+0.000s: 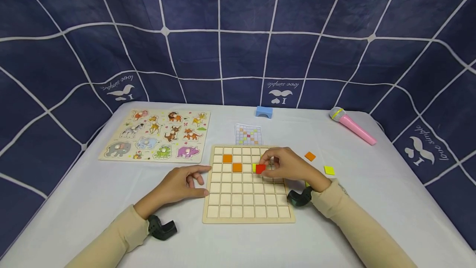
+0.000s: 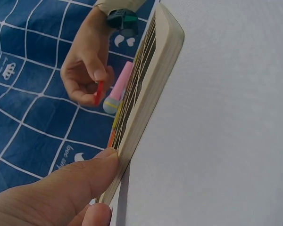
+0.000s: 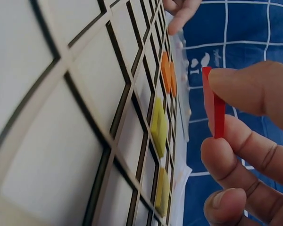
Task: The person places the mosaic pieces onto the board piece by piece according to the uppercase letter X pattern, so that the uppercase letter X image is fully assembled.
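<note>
A wooden grid board [image 1: 249, 220] lies flat on the table. My left hand [image 1: 182, 183] touches its left edge with the fingertips and thumb, the fingers fairly straight. Above the board's upper right part, my right hand [image 1: 288, 163] pinches a red square tile [image 3: 214, 103] between thumb and fingers. That tile is held clear of the grid. Two orange tiles [image 1: 227, 158] sit in cells at the upper left. In the right wrist view, two yellow tiles [image 3: 158, 129] are on the board; from the head, one shows partly behind the red tile.
Right of the board lie a loose orange tile [image 1: 310, 156] and a yellow tile [image 1: 329, 170]. Behind the board is a printed pattern card [image 1: 243, 129], with a blue block [image 1: 264, 112] beyond. An animal puzzle [image 1: 156, 135] is at left, a pink toy microphone [image 1: 353, 126] at right.
</note>
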Action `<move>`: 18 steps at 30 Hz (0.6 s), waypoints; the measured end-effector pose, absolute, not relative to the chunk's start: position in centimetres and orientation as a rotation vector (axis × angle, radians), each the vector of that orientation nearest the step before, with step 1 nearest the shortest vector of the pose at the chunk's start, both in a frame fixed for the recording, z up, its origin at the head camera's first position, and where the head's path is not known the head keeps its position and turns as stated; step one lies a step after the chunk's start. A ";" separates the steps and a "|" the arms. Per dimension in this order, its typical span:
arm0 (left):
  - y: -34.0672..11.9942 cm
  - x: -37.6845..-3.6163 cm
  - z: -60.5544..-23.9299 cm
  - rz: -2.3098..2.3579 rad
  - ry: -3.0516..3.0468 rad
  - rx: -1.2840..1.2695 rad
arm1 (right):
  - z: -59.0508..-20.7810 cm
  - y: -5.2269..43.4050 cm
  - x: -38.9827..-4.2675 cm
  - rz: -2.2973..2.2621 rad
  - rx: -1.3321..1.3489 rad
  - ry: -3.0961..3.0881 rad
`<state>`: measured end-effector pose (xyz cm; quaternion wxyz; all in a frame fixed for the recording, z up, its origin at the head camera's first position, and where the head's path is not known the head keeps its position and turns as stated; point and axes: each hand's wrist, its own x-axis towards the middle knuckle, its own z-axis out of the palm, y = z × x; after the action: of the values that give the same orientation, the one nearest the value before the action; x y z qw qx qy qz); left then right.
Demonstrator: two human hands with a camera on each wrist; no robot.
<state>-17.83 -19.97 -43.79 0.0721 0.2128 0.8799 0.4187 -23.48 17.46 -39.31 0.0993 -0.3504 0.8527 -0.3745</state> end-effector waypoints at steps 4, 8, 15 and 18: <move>-20.0 -17.9 -43.7 1.251 2.641 0.634 | -39.3 16.9 -23.4 -1.087 -1.042 2.533; -20.0 -17.9 -43.7 1.248 2.643 0.633 | -39.4 16.4 -23.4 -1.065 -1.055 2.543; -19.9 -17.8 -43.8 1.247 2.648 0.629 | -39.6 15.4 -23.4 -0.995 -1.110 2.584; -19.9 -17.8 -43.7 1.253 2.648 0.631 | -39.6 15.0 -23.4 -0.962 -1.105 2.591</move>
<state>-17.79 -19.91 -43.74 0.0725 0.2099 0.8813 0.4172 -23.39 15.04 -39.62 0.0825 -0.3701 0.8674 -0.3222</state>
